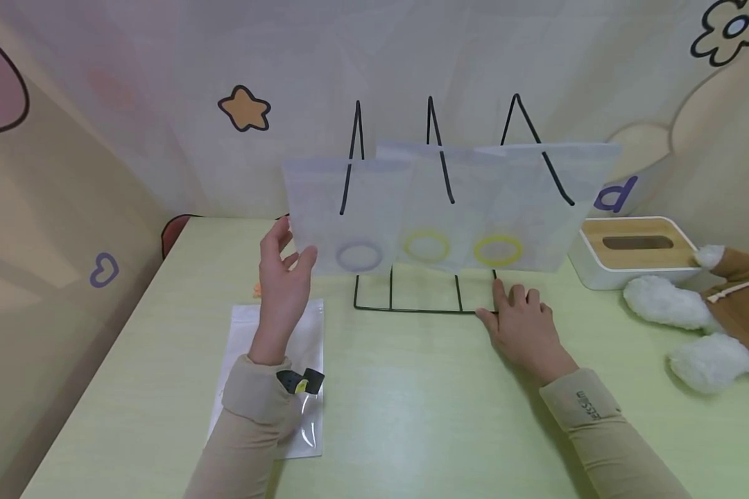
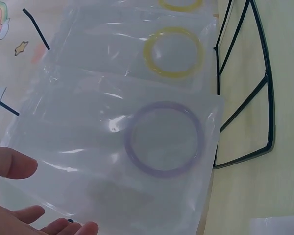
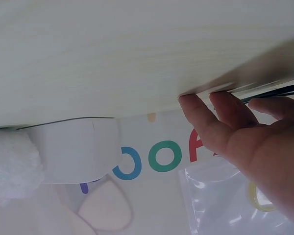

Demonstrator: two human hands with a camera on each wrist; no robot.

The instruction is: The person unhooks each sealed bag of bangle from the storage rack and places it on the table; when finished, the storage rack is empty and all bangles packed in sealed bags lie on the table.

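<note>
A black wire display rack [image 1: 424, 312] stands on the table with three clear plastic bags hung on its prongs. The left bag [image 1: 318, 201] carries a purple ring [image 2: 164, 139], while the middle bag [image 1: 415, 201] and right bag [image 1: 533, 229] carry yellow rings. My left hand [image 1: 283, 284] is beside the left bag's outer edge, thumb and fingers spread apart around that side. On the right, my right hand [image 1: 527, 333] touches the front right corner of the rack's base, its fingers resting on the table with the thumb by the wire.
Beneath my left forearm lies a flat plastic zip bag [image 1: 308, 333], with a small orange thing [image 1: 257, 290] beyond it. A white tissue box with a wooden lid [image 1: 643, 242] and a plush toy [image 1: 736, 305] sit at the right. Behind is a printed curtain [image 1: 162, 104].
</note>
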